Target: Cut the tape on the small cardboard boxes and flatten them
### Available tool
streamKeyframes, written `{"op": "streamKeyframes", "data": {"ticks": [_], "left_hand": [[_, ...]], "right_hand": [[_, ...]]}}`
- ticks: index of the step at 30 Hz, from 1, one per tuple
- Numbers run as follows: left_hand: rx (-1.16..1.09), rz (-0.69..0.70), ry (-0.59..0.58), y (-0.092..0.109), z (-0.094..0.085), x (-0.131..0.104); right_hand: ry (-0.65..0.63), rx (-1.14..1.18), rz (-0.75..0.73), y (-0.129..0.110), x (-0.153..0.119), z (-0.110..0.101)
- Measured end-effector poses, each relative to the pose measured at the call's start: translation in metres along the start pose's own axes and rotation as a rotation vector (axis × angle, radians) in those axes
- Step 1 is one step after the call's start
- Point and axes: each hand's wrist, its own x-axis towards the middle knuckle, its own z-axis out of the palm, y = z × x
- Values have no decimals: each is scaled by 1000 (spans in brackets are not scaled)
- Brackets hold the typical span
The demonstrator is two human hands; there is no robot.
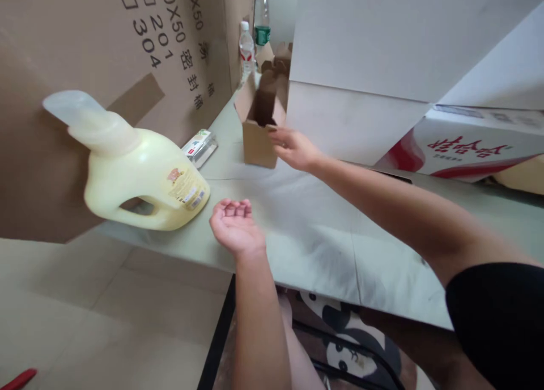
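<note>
While the left hand [238, 227] hovers palm-up, half-curled and empty, the right hand [294, 149], fingers loosely bent, meets the far small box [258, 145], grip unclear, this handling step seemingly needing a steady hold.

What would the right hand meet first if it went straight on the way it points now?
The right hand would most likely meet the open, rectangular brown cardboard box first; the fingertips overlap its upper right corner in the picture, though whether they touch is unclear.
</note>
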Motion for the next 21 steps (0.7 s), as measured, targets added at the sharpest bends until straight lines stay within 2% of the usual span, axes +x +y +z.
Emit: {"op": "streamKeyframes", "data": {"ticks": [3, 5, 8, 11, 14, 17, 21], "left_hand": [[49, 87, 58, 1, 1, -3], [60, 114, 72, 1, 6, -8], [103, 101, -24, -4, 20, -19], [126, 75, -168, -15, 33, -33], [136, 29, -330, -28, 41, -49], [200, 36, -506, -39, 45, -64], [336, 115, -627, -53, 47, -74]], "right_hand": [[35, 129, -78, -14, -95, -36], [60, 172, -69, -18, -162, -59], [174, 192, -93, -12, -250, -81], [396, 157, -49, 0, -310, -88], [471, 131, 44, 12, -336, -87], [496, 186, 90, 23, -338, -83], [676, 278, 72, 33, -336, -76]]}}
